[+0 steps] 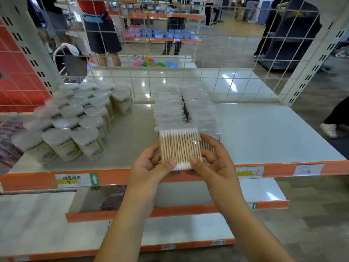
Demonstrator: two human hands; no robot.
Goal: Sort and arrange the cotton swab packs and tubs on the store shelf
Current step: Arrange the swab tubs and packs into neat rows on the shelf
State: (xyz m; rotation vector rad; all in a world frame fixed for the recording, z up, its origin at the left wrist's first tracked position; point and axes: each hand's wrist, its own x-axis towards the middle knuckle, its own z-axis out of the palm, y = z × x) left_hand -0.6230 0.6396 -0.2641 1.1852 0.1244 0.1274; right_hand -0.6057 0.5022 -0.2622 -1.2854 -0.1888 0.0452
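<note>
Hands: left hand [151, 165] and right hand [211, 159] both grasping swab pack [178, 148] over shelf [264, 137] front edge; pack rows [185, 108] just behind, tubs [75, 120] left, bare shelf right.

Glossy clear plastic wraps the swab pack [179, 148] of wooden sticks; the tubs [75, 120] have frosted plastic lids; the shelf [264, 133] is smooth, faintly shiny.

Handwritten price tags on the orange shelf edge

The left price tag [72, 180] bears handwritten Chinese characters, too blurred to read, beside a green sticker [94, 179] with a white up arrow. The middle price tag [250, 173] reads "12 元". The right price tag [308, 169] is illegible.
</note>
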